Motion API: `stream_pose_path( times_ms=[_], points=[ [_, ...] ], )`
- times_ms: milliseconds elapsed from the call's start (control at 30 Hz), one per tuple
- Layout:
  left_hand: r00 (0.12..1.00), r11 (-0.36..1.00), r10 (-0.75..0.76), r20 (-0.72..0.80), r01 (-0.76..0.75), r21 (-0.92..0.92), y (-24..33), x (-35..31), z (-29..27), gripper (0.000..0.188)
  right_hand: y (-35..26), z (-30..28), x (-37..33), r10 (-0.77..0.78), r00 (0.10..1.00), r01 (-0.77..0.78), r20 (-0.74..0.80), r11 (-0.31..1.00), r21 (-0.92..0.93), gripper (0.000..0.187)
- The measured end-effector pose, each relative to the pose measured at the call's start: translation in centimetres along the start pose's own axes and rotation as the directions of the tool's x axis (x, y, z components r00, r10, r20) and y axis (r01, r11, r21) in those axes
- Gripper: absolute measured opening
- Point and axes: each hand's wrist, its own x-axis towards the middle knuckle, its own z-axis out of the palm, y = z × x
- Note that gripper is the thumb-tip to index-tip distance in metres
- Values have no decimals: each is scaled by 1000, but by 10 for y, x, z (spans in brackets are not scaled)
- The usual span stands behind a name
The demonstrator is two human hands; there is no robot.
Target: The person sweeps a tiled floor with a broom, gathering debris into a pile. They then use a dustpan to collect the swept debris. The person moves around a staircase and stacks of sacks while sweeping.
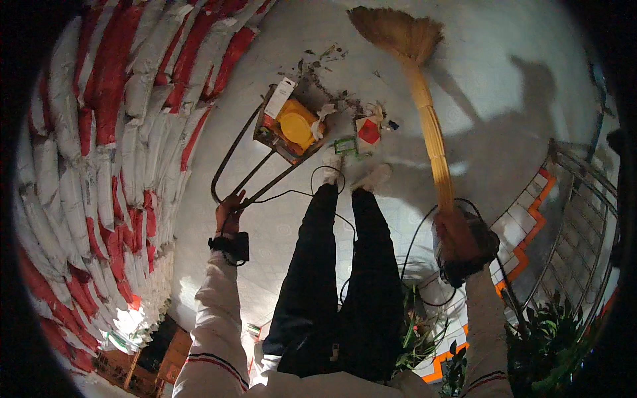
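Observation:
My left hand (pixel 229 211) is closed round the end of a long-handled metal dustpan (pixel 279 151), at left of centre. In its pan lie a round yellow plastic piece (pixel 296 126), a slim white carton (pixel 281 94) and scraps. My right hand (pixel 456 232) grips the lower end of a straw broom (pixel 431 126); its fan of bristles rests far off on the floor, or just above it. Between the two tools is a patch of litter (pixel 325 78) with a red-and-white scrap (pixel 368 130) and a green frame-like piece (pixel 345 145). Dark devices with cables are strapped at both wrists.
Stacked red and white sacks (pixel 113 113) line the left side. My feet (pixel 373 176) stand just behind the litter. To the right are a tiled, orange-edged step (pixel 524 232), a metal railing (pixel 577 219) and leafy plants (pixel 551 338). Loose cables hang beside my legs.

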Motion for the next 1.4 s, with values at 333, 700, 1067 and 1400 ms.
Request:
stream_pose_path(
  times_ms=[333,700,1067,1400],
  points=[
    [968,936,121,-218,-39,349,-24,44,57,13,46,32,-26,389,908,-412,-157,755,-510,24],
    [984,977,48,-173,-10,212,-44,71,85,10,102,-17,-156,383,910,-414,157,839,354,34],
    [975,994,22,-220,-45,-98,-28,20,33,19,64,-23,-202,354,920,-379,-168,912,-153,29],
    [995,950,-104,0,99,-296,-118,-43,-126,51,27,-2,-172,329,916,-336,-227,942,9,14]
  ],
)
